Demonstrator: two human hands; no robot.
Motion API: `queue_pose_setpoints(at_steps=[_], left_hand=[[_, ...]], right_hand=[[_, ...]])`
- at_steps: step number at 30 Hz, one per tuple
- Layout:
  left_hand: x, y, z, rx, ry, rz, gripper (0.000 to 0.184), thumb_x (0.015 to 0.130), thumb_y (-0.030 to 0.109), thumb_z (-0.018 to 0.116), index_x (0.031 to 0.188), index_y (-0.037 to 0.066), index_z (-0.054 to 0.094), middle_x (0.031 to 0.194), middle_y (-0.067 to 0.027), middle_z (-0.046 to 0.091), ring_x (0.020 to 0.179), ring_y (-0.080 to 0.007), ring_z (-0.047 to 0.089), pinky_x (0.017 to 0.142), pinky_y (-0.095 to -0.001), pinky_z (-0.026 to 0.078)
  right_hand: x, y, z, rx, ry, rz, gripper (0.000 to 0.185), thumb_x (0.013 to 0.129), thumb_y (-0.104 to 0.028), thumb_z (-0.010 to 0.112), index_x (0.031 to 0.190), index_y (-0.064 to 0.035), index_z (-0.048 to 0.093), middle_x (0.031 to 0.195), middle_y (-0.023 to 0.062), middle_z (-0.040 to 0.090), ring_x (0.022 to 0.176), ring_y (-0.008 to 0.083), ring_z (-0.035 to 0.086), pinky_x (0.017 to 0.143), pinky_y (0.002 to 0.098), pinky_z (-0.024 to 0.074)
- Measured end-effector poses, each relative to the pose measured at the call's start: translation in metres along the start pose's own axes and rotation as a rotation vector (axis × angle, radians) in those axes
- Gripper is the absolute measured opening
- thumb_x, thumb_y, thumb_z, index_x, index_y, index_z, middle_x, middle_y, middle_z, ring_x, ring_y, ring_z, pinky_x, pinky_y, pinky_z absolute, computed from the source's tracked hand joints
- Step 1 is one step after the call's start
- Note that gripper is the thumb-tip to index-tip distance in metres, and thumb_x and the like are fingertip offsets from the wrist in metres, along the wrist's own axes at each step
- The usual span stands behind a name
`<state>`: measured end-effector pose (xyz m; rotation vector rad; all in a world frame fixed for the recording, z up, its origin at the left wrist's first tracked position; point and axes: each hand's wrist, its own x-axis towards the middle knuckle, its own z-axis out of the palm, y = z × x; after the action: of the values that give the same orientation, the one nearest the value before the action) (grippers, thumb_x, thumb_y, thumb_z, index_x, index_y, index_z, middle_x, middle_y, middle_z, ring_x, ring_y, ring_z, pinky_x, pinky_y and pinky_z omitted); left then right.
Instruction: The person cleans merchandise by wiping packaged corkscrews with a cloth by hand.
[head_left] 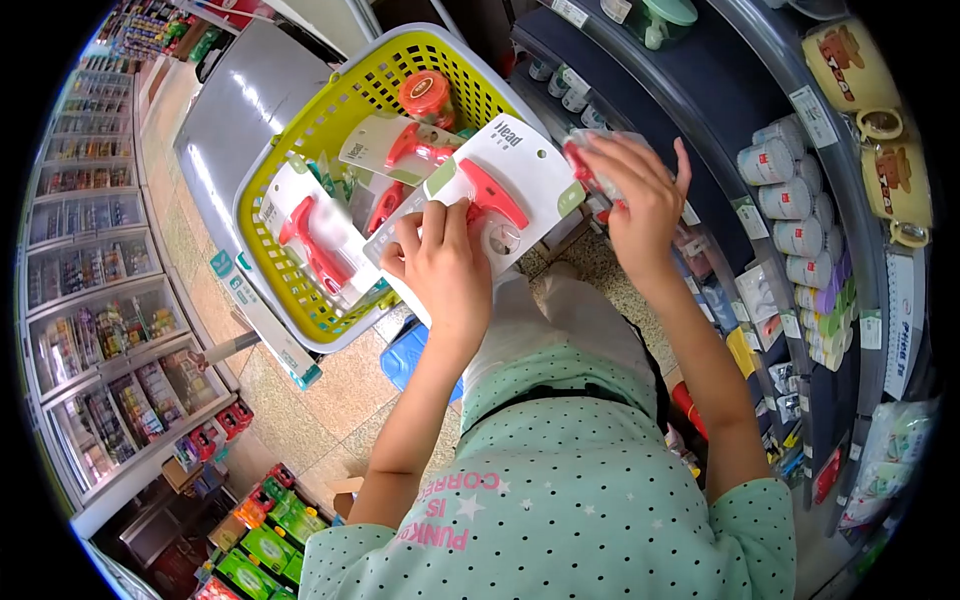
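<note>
My left hand (440,262) pinches the lower edge of a white "Head" card pack (515,150) with a red T-shaped kitchen tool on it. This pack is tilted over the right rim of a yellow-green basket (375,70) with a grey edge. Another white card pack (312,235) with a red tool lies in the basket, and a similar pack (385,140) is behind it. A round red-lidded jar (427,95) sits at the back. By the shelf edge, my right hand (640,195) has its fingers curled over a clear pack (597,165) with something red inside.
Curved dark shelves (700,90) rise close on the right, holding several white cups (785,200) and yellow mugs (850,65). A grey panel (250,95) stands left of the basket. A long narrow box (265,320) juts out beside it. Glass-fronted cabinets (85,270) line the far left.
</note>
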<state>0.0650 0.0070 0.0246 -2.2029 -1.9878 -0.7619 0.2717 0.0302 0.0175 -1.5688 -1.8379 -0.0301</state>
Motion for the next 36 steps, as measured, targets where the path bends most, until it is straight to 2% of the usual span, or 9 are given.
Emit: queue_pose_setpoints(at_steps=[4,5,9,12,22,27,31,32,36], left_hand=[[-0.002,0.002,0.003,-0.006,0.035,-0.013,0.027,0.078,0.010,0.071,0.105,0.010,0.069,0.099,0.0001,0.060,0.097,-0.0235,0.053,0.085,-0.0414,0.030],[-0.002,0.002,0.003,0.000,0.039,-0.013,0.028,0.078,0.010,0.071,0.106,0.010,0.069,0.099,0.0001,0.060,0.097,-0.0234,0.053,0.085,-0.0412,0.030],[-0.001,0.001,-0.001,-0.011,0.015,-0.016,0.028,0.077,0.009,0.071,0.105,0.009,0.069,0.099,-0.0002,0.059,0.097,-0.0233,0.053,0.083,-0.0406,0.029],[-0.001,0.001,0.001,-0.019,0.014,-0.021,0.027,0.077,0.009,0.071,0.104,0.009,0.068,0.100,-0.0007,0.058,0.097,-0.0235,0.052,0.083,-0.0407,0.029],[-0.002,0.000,0.001,-0.052,0.050,-0.040,0.025,0.078,0.010,0.072,0.102,0.010,0.068,0.097,-0.0006,0.058,0.095,-0.0240,0.052,0.082,-0.0407,0.029],[-0.004,-0.002,0.004,-0.089,0.075,-0.055,0.024,0.077,0.010,0.073,0.100,0.012,0.070,0.093,0.0001,0.059,0.095,-0.0234,0.052,0.083,-0.0408,0.029],[-0.002,0.000,0.001,-0.099,0.057,-0.025,0.023,0.077,0.010,0.073,0.100,0.012,0.071,0.094,0.0008,0.060,0.095,-0.0229,0.053,0.083,-0.0407,0.029],[-0.001,-0.001,0.000,-0.101,0.050,-0.016,0.023,0.077,0.010,0.073,0.099,0.012,0.071,0.095,0.0009,0.061,0.095,-0.0228,0.053,0.083,-0.0408,0.029],[0.003,-0.005,0.001,-0.106,0.011,0.021,0.022,0.076,0.009,0.073,0.098,0.011,0.071,0.096,0.0013,0.061,0.095,-0.0227,0.053,0.083,-0.0409,0.029]], right_hand=[[0.004,-0.042,0.001,0.180,-0.121,-0.083,0.055,0.070,0.015,0.052,0.107,-0.0181,0.077,0.117,-0.0023,0.072,0.120,0.0197,0.061,0.119,0.0545,0.0124],[-0.001,-0.043,0.010,0.139,-0.185,-0.129,0.036,0.078,0.003,0.061,0.105,-0.0156,0.076,0.117,-0.0042,0.070,0.119,0.0179,0.059,0.117,0.0618,0.0124],[-0.002,-0.039,0.022,0.078,-0.153,-0.159,0.025,0.082,-0.004,0.062,0.100,-0.0145,0.076,0.116,-0.0056,0.070,0.118,0.0167,0.059,0.116,0.0635,0.0159],[-0.003,-0.034,0.025,0.024,-0.140,-0.202,0.033,0.079,0.005,0.060,0.099,-0.0152,0.077,0.115,-0.0058,0.072,0.118,0.0183,0.061,0.118,0.0585,0.0146],[0.015,0.011,0.030,-0.141,-0.045,-0.194,0.026,0.084,-0.003,0.062,0.098,-0.0187,0.078,0.117,-0.0065,0.071,0.117,0.0172,0.061,0.118,0.0562,0.0161],[0.027,0.010,0.010,-0.010,-0.008,-0.102,0.048,0.077,0.009,0.056,0.107,-0.0217,0.077,0.118,-0.0042,0.072,0.117,0.0180,0.062,0.120,0.0520,0.0132],[0.022,-0.036,0.004,0.085,-0.149,-0.199,0.047,0.080,0.008,0.056,0.109,-0.0226,0.076,0.118,-0.0043,0.071,0.118,0.0182,0.062,0.119,0.0542,0.0131],[0.015,-0.039,0.011,0.102,-0.177,-0.208,0.057,0.071,0.016,0.050,0.108,-0.0181,0.077,0.120,-0.0029,0.071,0.121,0.0196,0.061,0.120,0.0528,0.0117],[0.003,-0.040,0.025,0.026,-0.147,-0.197,0.042,0.075,0.010,0.055,0.102,-0.0142,0.077,0.117,-0.0036,0.072,0.119,0.0189,0.061,0.118,0.0557,0.0150]])
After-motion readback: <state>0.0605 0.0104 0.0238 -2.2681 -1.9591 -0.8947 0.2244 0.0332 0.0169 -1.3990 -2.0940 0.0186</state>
